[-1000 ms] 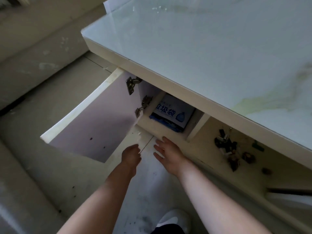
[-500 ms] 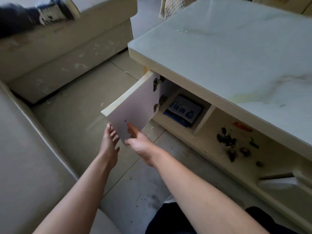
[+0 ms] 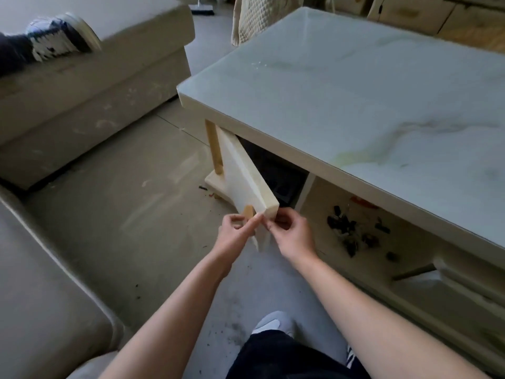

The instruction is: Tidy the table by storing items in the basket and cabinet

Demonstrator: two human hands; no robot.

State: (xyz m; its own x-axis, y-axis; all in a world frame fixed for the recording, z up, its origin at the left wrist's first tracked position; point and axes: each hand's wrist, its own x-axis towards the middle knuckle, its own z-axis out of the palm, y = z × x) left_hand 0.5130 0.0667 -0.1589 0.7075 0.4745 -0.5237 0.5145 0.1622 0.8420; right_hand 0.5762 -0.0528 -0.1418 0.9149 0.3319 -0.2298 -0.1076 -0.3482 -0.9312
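Note:
A low table with a pale marble top (image 3: 355, 86) has a cabinet under its near left corner. The cabinet door (image 3: 243, 173) is white with a wooden edge and stands partly ajar. My left hand (image 3: 235, 233) touches the door's free corner from the outer side, fingers on the small wooden handle. My right hand (image 3: 289, 231) pinches the same corner from the inner side. Behind the door the cabinet interior (image 3: 276, 170) is dark, and its contents are hard to make out. No basket is in view.
An open shelf (image 3: 352, 228) to the right of the cabinet holds several small dark clips and bits. A beige sofa (image 3: 82, 91) runs along the left and back, with another person's shoe (image 3: 60, 36) resting on it. My own shoe (image 3: 273, 324) is on the floor below.
The door has swung from wide open to nearly closed. Both hands moved up onto its free corner. The blue-and-white package seen inside earlier is now hidden in the dark interior.

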